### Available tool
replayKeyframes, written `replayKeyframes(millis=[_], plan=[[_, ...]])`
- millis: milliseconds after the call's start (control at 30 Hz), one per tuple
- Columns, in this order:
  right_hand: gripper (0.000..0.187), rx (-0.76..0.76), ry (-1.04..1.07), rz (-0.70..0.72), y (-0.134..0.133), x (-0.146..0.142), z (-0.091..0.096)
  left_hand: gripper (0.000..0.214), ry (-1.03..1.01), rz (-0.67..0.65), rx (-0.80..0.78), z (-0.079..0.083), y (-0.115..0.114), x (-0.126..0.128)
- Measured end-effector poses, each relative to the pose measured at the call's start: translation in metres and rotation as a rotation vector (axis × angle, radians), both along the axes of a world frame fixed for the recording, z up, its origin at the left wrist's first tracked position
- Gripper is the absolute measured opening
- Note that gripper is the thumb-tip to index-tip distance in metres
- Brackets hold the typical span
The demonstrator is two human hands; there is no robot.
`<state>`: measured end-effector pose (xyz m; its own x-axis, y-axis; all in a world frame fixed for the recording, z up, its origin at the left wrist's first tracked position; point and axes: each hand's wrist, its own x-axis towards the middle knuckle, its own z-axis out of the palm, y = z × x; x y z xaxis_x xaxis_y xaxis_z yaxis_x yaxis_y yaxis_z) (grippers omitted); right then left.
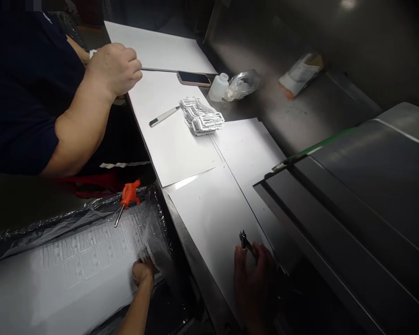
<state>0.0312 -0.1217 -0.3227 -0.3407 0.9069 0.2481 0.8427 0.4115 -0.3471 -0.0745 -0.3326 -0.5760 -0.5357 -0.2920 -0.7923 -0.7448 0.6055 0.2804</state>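
Note:
My right hand (253, 284) rests low over the white sheet on the table, closed around small dark cutting nippers (243, 239) with their jaws pointing away from me. Down at the left, my left hand (143, 272) is at the right edge of a plastic-lined box. Its fingers are curled, and what they hold is hidden. White moulded parts (87, 246) lie in rows on a white sheet (31, 298) inside that box. Clear plastic film (155, 242) bunches beside my left hand.
A co-worker's hand (115, 70) is raised at upper left. An orange-handled tool (129, 194) lies at the box's far edge. On the table are a pile of white parts (200, 116), a utility knife (164, 116), a phone (193, 78), a bottle (219, 87) and a plastic bag (244, 83).

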Motion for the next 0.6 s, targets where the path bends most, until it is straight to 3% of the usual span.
replayKeyframes(millis=[200,433,533,600], plan=[[0.06,-0.004,0.005,0.005,0.0,0.004,-0.002,0.029,-0.143,-0.056,-0.054,0.009,-0.004,-0.006],[0.057,-0.027,0.054,0.01,-0.002,0.004,-0.004,0.027,-0.152,-0.009,0.101,0.035,-0.023,-0.012],[0.065,-0.039,0.103,0.049,0.0,0.007,-0.001,0.024,-0.115,0.113,0.236,0.062,-0.04,-0.018],[0.069,-0.055,0.151,0.088,-0.001,0.011,0.006,0.022,-0.069,0.194,0.353,0.097,-0.056,-0.021]])
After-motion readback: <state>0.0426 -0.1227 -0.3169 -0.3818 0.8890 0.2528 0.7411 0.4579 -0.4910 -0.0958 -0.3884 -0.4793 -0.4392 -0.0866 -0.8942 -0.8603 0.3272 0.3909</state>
